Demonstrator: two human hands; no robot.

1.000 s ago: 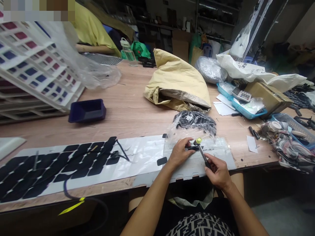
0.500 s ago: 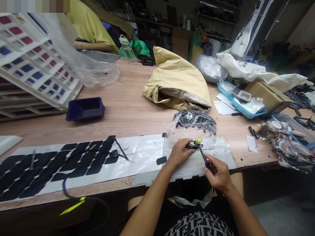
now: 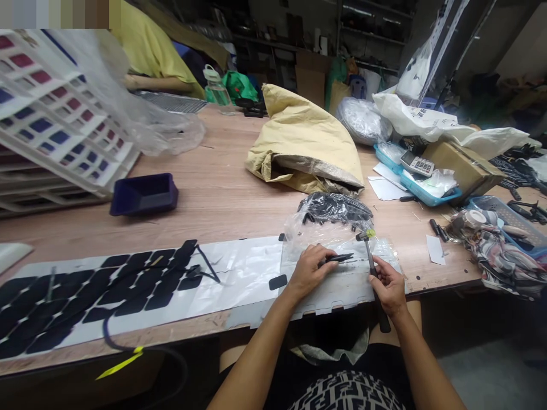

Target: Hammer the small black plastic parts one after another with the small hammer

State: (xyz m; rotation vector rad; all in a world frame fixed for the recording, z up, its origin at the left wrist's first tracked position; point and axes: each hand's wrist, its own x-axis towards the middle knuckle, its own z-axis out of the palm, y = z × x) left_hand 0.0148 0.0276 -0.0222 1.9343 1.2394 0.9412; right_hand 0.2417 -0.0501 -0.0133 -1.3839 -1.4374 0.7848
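Note:
My right hand [image 3: 390, 289] is closed around a small hammer [image 3: 379, 310] with a dark handle and a head with one yellow-green face. The hammer head is raised to the right of a slender black piece [image 3: 344, 257], apart from it. My left hand [image 3: 310, 270] pinches that piece low over a pale board [image 3: 342, 290] at the table's front edge; its exact kind is too small to make out. Just behind the hands lies a clear plastic bag [image 3: 337, 208] with black parts in it.
A white sheet with black cells [image 3: 141, 279] stretches left. Behind it are a purple tray [image 3: 145, 196] and a white basket [image 3: 72, 122]. A yellow sack [image 3: 307, 136] lies at centre back, blue trays [image 3: 429, 191] at right. A person in a yellow top [image 3: 154, 51] sits across.
The hammer has lifted off the black piece and swung to the right, its head turning. My left hand keeps its pinch on the piece. The view has shifted slightly.

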